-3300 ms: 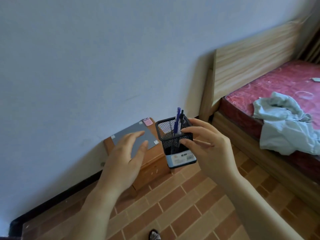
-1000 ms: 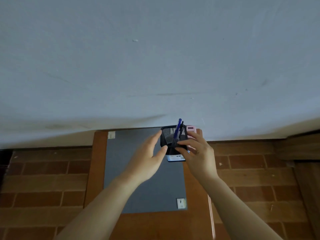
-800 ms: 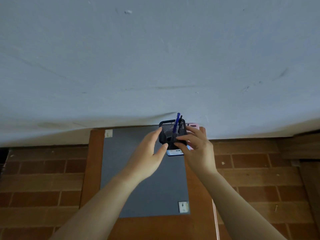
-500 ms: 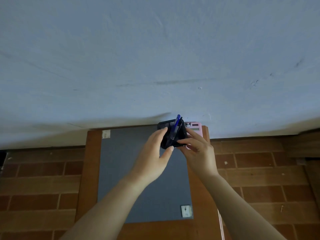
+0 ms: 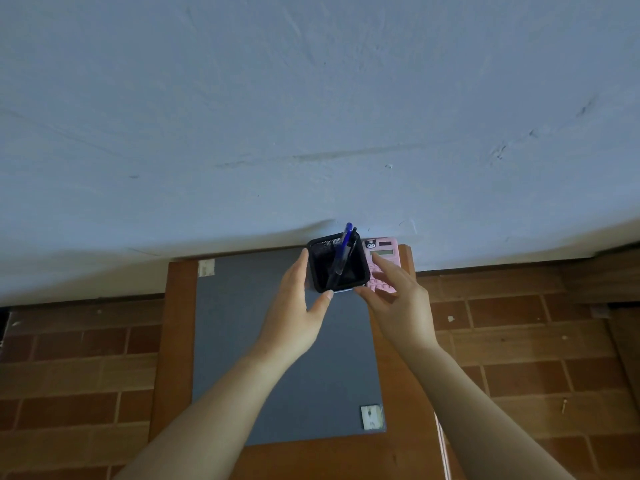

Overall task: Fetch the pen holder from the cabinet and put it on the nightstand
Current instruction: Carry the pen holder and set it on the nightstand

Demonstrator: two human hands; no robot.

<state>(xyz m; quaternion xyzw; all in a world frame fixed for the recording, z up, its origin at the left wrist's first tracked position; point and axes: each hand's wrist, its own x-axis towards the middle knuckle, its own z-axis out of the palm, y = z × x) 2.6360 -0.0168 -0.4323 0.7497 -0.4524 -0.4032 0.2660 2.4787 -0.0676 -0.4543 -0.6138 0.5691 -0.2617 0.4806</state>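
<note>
The black mesh pen holder (image 5: 325,271) stands upright at the far edge of the wooden nightstand (image 5: 176,341), on its grey mat (image 5: 329,375), with a blue pen (image 5: 344,247) and a dark pen inside. My left hand (image 5: 294,317) rests against the holder's left wall, thumb at its front corner. My right hand (image 5: 398,306) is at the holder's right side with fingers spread over the calculator; only its thumb tip is near the front right corner.
A pink calculator (image 5: 384,251) lies right of the holder, touching or nearly touching it. The pale wall (image 5: 311,116) rises directly behind the nightstand. Brick-pattern floor (image 5: 69,375) lies on both sides, and a wooden bed frame edge (image 5: 616,271) shows at far right.
The holder went from carried in my right hand across the room to standing on the nightstand's far edge. In the last half second my right fingers spread off it.
</note>
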